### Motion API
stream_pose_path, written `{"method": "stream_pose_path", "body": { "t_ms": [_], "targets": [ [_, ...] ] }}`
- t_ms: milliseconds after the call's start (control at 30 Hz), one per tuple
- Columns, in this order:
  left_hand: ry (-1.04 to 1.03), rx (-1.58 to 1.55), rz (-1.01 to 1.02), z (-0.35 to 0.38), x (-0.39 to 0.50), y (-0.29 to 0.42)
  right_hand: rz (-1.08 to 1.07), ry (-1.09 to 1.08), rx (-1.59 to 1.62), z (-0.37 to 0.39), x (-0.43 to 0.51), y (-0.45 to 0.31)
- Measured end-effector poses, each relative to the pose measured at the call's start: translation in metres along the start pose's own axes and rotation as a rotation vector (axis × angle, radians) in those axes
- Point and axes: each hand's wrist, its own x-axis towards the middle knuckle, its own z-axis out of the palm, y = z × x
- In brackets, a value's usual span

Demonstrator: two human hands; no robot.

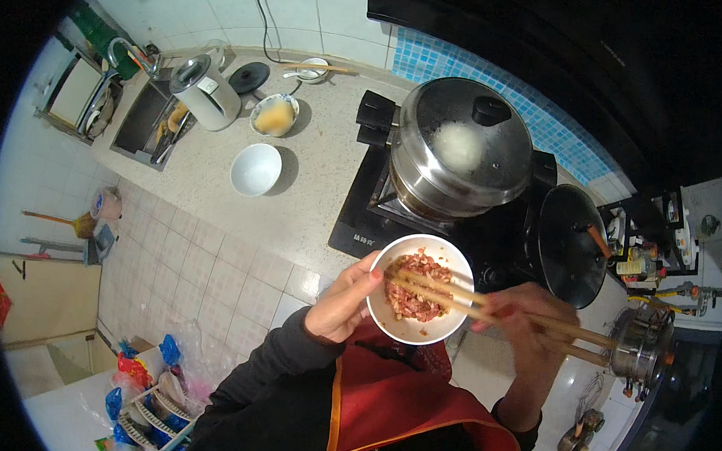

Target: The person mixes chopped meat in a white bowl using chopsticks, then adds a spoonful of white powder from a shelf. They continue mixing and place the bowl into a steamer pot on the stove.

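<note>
My left hand point(347, 300) grips the rim of a white bowl point(463, 272) from its left side, thumb over the edge. Chopped or minced raw meat point(419, 303) mixed with small pale bits lies in it, and a few scraps cling to the inner wall. In my right hand point(528, 329) is a pair of long wooden chopsticks point(579, 338), slightly blurred. Their tips rest in the meat, and their thick ends point to the lower right. The bowl is held in front of my red apron point(402, 396), just before the cooktop's front edge.
A lidded steel steamer pot point(453, 181) stands on the black gas cooktop point(355, 225), beside a dark wok point(571, 253). Along the counter point(314, 187) are an empty white bowl point(256, 171), a bowl of yellowish food point(275, 116), an electric kettle point(206, 95) and a sink point(139, 125).
</note>
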Motion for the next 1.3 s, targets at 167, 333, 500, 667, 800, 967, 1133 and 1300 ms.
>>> {"method": "stream_pose_path", "body": {
  "t_ms": [167,333,500,667,800,967,1133,1300],
  "targets": [
    [0.013,0.011,-0.043,-0.003,0.000,-0.004,-0.141,0.095,-0.063,-0.009,-0.004,0.015],
    [0.057,0.027,0.010,0.000,-0.004,0.007,-0.420,0.300,-0.017,-0.062,0.006,-0.022],
    [-0.015,0.165,0.111,0.015,0.004,0.038,-0.257,0.076,-0.447,-0.060,0.042,-0.030],
    [-0.120,0.302,0.119,0.038,0.027,0.070,0.278,-0.360,-0.091,-0.025,0.068,-0.001],
    [-0.263,0.484,0.121,0.060,0.064,0.082,0.409,-0.183,-0.039,-0.044,0.068,0.009],
    [-0.091,1.564,0.864,0.072,0.162,0.125,0.418,0.224,0.159,-0.085,0.061,0.026],
    [-0.270,2.184,0.664,0.084,0.234,0.131,0.405,0.332,0.196,-0.130,0.038,0.040],
    [-0.390,1.935,0.709,0.077,0.249,0.130,0.396,0.401,0.200,-0.142,0.024,0.060]
  ]
}}
